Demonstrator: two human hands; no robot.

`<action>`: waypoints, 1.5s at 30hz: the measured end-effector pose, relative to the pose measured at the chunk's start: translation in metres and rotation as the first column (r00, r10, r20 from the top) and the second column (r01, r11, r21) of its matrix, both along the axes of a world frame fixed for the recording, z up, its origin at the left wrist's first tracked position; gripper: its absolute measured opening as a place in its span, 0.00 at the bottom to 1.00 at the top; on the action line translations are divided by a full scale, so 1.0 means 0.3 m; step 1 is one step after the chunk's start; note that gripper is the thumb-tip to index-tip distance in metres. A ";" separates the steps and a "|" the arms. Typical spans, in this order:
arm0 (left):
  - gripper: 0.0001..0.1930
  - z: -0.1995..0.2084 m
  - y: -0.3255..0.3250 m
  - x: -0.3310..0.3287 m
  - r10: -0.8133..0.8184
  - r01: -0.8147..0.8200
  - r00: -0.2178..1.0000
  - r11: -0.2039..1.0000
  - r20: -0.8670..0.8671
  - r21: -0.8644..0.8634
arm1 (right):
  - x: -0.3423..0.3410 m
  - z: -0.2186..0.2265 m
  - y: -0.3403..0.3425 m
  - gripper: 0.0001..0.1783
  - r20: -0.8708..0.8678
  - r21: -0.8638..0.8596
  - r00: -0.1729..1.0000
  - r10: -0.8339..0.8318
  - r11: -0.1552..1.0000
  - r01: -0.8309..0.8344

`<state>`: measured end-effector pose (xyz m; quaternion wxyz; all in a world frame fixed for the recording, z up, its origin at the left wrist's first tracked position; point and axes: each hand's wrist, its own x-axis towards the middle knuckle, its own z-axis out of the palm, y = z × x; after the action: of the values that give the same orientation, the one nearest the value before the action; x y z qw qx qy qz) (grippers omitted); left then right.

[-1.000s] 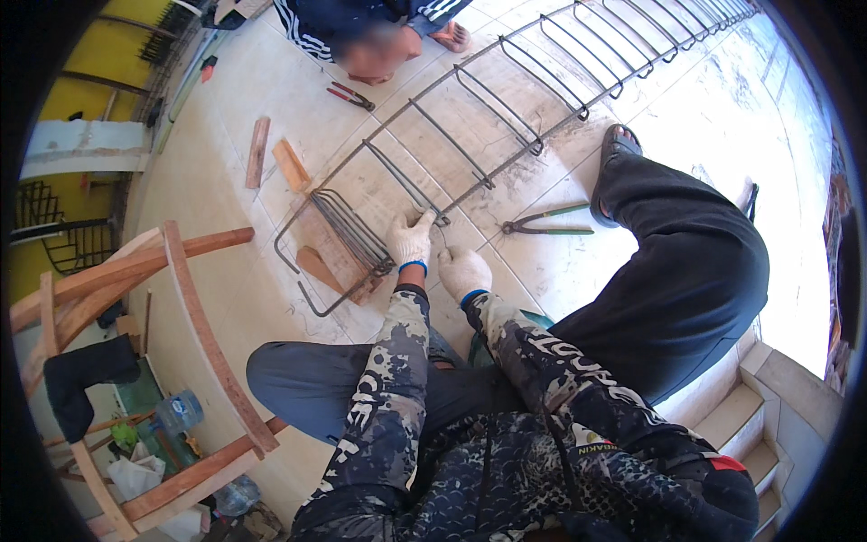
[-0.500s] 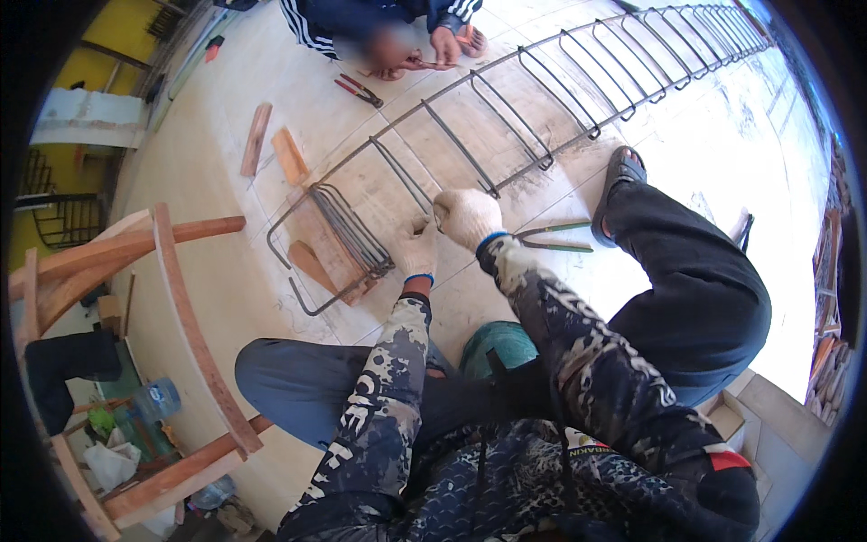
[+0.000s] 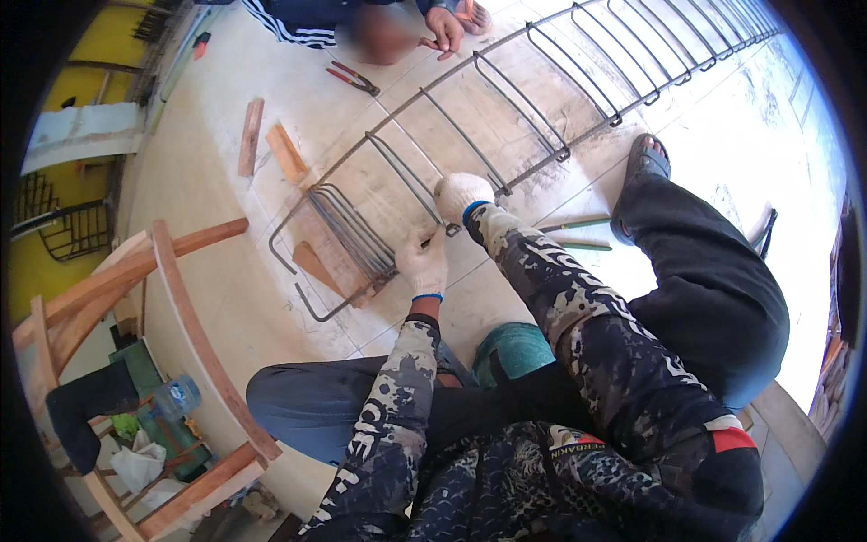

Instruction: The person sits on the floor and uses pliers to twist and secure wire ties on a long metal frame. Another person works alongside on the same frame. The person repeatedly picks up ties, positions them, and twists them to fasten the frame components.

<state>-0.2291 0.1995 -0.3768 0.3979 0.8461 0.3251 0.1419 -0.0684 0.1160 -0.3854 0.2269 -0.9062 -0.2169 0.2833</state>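
Observation:
A long ladder-like rebar frame [image 3: 395, 110], with bent steel stirrups across two long bars, lies before me. My left hand [image 3: 422, 264], in a white knitted glove, closes round its near bar beside a stirrup corner. Just right of it, my right hand [image 3: 462, 196], gloved too, is curled at the same stirrup's end; whatever its fingers grip is hidden under the glove. Several stirrups [image 3: 348, 226] are bunched together at the frame's left end, over a wooden board [image 3: 310, 217]. Green-handled pincers [image 3: 578, 233] lie right of my right wrist, their head hidden behind the sleeve.
Across the frame another person's hand [image 3: 444, 31] is near red-handled pincers [image 3: 352, 79] on the tiled floor. Two wood offcuts [image 3: 251, 137] [image 3: 286, 154] lie to the left. A wooden chair frame [image 3: 194, 307] stands at left. A teal rounded object [image 3: 515, 350] sits between my legs.
My right hand has drawn slightly up and away from my left, uncovering the stirrup corner between them. The other person's hand has shifted too. The whole view has tilted a little.

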 end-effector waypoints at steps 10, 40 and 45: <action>0.11 0.059 -0.008 0.001 0.005 -0.006 1.000 0.988 -0.011 -0.155 | 0.018 0.003 -0.012 0.16 -0.155 -0.031 0.988 -0.009 1.000 0.004; 0.33 0.152 0.026 0.094 -0.243 0.307 0.798 0.951 -0.551 0.025 | 0.118 -0.160 0.062 0.18 -0.209 -0.327 0.966 0.153 0.920 -0.216; 0.31 0.147 0.022 0.103 -0.274 0.281 0.802 0.957 -0.531 -0.069 | 0.134 -0.146 0.019 0.18 -0.141 -0.290 0.967 0.212 0.925 -0.246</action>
<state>-0.1981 0.2061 -0.3327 0.3022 0.8928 0.2949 -0.1569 -0.0281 0.1216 -0.4292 0.0606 -0.8822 -0.2624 0.3861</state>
